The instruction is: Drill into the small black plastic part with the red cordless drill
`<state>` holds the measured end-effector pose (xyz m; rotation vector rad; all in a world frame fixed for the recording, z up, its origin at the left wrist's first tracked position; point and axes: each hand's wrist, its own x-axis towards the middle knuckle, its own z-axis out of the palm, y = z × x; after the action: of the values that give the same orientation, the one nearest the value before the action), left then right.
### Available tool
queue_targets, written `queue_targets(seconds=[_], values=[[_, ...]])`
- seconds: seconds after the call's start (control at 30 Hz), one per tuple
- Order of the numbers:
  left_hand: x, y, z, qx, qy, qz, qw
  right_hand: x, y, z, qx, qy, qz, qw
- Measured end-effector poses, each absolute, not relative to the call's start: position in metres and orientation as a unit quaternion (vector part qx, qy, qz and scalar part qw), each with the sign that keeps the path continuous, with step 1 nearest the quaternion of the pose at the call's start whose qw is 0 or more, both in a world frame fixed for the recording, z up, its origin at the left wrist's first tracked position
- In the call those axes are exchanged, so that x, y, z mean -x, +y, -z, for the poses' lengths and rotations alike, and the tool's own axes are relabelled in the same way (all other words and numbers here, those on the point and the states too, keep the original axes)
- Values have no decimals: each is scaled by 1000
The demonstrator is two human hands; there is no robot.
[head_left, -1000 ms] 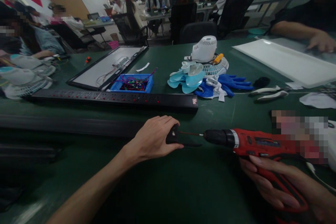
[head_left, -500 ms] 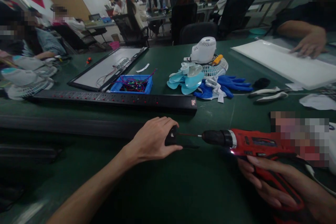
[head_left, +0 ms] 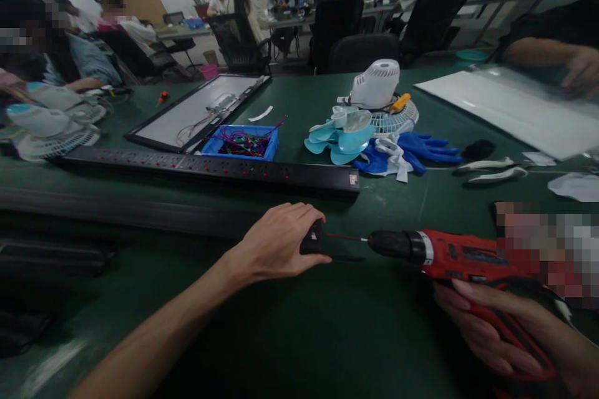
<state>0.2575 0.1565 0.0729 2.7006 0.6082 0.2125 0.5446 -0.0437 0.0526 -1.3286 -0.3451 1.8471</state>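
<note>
My left hand [head_left: 276, 243] is closed over the right end of a long black strip [head_left: 131, 216] that lies along the green table [head_left: 299, 324], gripping its black end cap [head_left: 312, 240]. My right hand [head_left: 505, 330] is wrapped round the handle of a red and black cordless drill [head_left: 449, 254]. The drill lies level and points left. Its thin bit [head_left: 344, 237] touches the end cap beside my left fingers.
A second black power strip [head_left: 210, 168] lies just behind. Further back are a blue bin of wires [head_left: 241, 143], a framed panel [head_left: 196, 111], fan parts [head_left: 360, 118], blue gloves [head_left: 412, 149] and pliers [head_left: 491, 169]. A white panel [head_left: 510, 109] is at right under another person's hand [head_left: 583, 72]. Seated people are behind.
The view has shifted slightly, with everything sitting a little further right. Both hands keep their hold and the drill bit stays against the end cap. The other person's hand at right has moved.
</note>
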Motion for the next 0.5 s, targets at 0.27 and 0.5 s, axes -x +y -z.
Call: queue_targets(seconds=[0.27, 0.5], values=[[-258, 158, -71, -959, 209, -75, 178, -543, -42, -54, 540, -125, -726, 407], [-258, 157, -71, -958, 209, -78, 180, -544, -42, -52, 519, -115, -732, 426]])
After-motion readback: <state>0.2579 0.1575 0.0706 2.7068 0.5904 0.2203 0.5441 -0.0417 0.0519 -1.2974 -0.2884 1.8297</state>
